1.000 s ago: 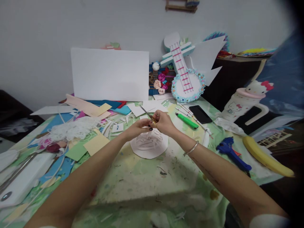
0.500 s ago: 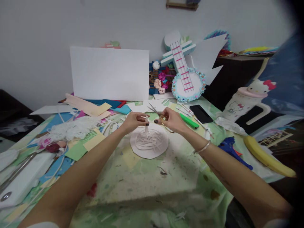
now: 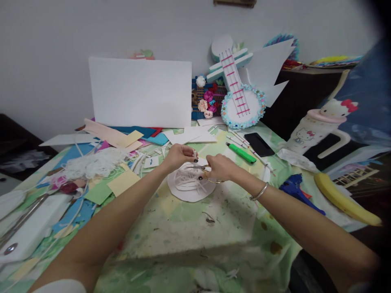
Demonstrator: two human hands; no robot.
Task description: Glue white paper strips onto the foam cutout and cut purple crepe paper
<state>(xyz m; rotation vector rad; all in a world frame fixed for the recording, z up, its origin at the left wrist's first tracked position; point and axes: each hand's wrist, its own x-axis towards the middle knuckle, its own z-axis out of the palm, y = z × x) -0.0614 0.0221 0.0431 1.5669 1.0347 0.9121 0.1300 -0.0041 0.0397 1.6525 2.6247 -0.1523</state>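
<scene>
Centre frame: the left hand point(image 3: 178, 157) pinches a white strip point(image 3: 195, 154); the right hand point(image 3: 221, 167) grips scissors point(image 3: 198, 167) above a white disc point(image 3: 192, 197) with cuttings point(image 3: 187, 182). Step, apparently: snipping. Next cut likely needs blades aligned.

From my remote station I see the left forearm point(image 3: 122, 211) and right forearm point(image 3: 299, 211) slant inward, the left hand point(image 3: 177, 158) pinched at the fingertips point(image 3: 188, 152), the right hand point(image 3: 221, 167) curled just beside it
</scene>
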